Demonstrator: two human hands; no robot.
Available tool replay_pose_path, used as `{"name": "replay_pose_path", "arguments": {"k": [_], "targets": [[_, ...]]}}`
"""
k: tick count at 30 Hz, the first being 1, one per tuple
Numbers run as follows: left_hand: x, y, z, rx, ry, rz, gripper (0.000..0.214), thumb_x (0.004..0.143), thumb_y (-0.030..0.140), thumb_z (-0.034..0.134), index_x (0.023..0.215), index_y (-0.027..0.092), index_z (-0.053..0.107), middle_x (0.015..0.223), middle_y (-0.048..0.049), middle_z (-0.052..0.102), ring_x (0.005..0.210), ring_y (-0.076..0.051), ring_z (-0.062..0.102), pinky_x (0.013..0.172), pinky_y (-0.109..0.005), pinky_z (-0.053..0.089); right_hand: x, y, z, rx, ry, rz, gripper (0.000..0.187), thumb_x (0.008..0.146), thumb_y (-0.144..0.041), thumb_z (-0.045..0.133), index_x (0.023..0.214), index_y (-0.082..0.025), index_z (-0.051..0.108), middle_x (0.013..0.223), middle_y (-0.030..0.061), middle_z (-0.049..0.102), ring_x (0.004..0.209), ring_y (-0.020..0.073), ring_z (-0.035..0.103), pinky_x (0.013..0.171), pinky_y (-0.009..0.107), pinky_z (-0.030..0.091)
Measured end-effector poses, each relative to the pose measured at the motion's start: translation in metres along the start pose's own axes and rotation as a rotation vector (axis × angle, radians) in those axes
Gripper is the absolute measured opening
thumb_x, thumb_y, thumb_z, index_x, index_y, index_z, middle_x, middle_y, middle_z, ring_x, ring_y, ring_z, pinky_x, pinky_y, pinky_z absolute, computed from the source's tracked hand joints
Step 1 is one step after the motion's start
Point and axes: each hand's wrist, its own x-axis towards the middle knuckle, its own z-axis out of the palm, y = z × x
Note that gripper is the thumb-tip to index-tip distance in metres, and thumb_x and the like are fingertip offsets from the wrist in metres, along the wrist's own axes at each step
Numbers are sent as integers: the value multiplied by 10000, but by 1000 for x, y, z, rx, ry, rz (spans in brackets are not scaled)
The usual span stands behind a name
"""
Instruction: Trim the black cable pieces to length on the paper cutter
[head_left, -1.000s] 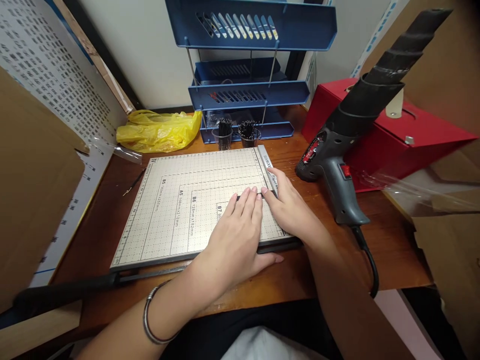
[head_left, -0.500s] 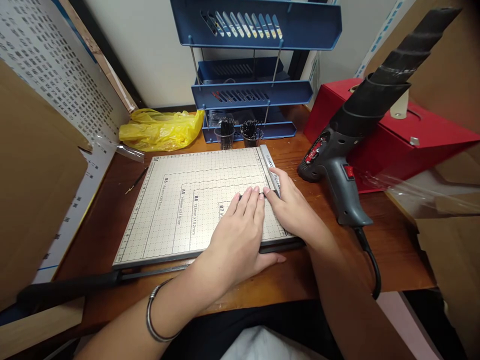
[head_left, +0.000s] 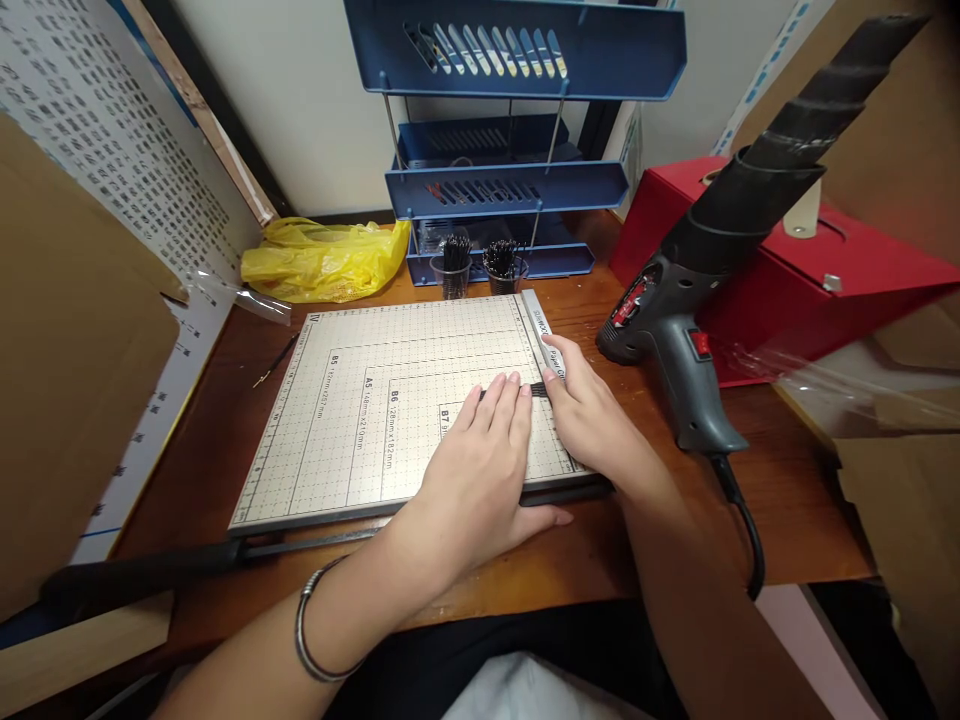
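Note:
A paper cutter point(head_left: 337, 420) with a cream gridded board lies on the wooden desk, its black-handled blade arm point(head_left: 150, 572) along the near side. My left hand point(head_left: 480, 445) rests flat on the board, fingers straight and close together, thumb out past the near edge. Under its fingers runs a thin bundle of black wires point(head_left: 538, 390), mostly hidden. At the board's right side, my right hand point(head_left: 585, 415) has its thumb against the bundle's right end, while its index finger lies over the grey edge strip point(head_left: 538, 325). Its other fingers are hidden.
Two clear cups of black wires point(head_left: 452, 270) stand behind the board, before a blue tiered rack point(head_left: 502, 190). A yellow plastic bag point(head_left: 330, 262) lies at back left. To the right, a heat gun point(head_left: 686, 330) leans by a red box point(head_left: 862, 270). Loose wires point(head_left: 276, 360) lie left.
My right thumb has shifted slightly right along the bundle, showing more black wires between the hands. My left hand stays in place on the board.

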Motion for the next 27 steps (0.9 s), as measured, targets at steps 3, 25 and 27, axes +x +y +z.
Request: {"name": "replay_pose_path", "arguments": {"k": [3, 25, 27], "targets": [[0, 0, 1, -5, 10, -3, 1188, 829, 831, 520, 1532, -100, 297, 1624, -313, 260, 1536, -414, 249, 1250, -532, 244, 0, -1, 0, -7, -8, 29, 544, 1006, -422, 359, 1494, -186, 385, 1562, 154, 443, 1444, 319, 431, 1203, 575, 315], [-1, -2, 1, -11, 11, 9, 1179, 838, 842, 488, 1533, -94, 315, 1629, -313, 223, 1537, -425, 227, 1250, -539, 256, -16, 22, -93, -294, 734, 85, 400, 918, -374, 599, 1256, -167, 651, 1205, 168, 710, 956, 261, 694, 962, 459, 510], [-1, -2, 1, -10, 16, 11, 1173, 837, 840, 494, 1527, -94, 326, 1626, -317, 230, 1535, -426, 231, 1247, -541, 262, -13, 34, -103, -279, 693, 177, 381, 958, -418, 526, 1242, -196, 653, 1120, 154, 742, 980, 275, 704, 968, 478, 500]]}}
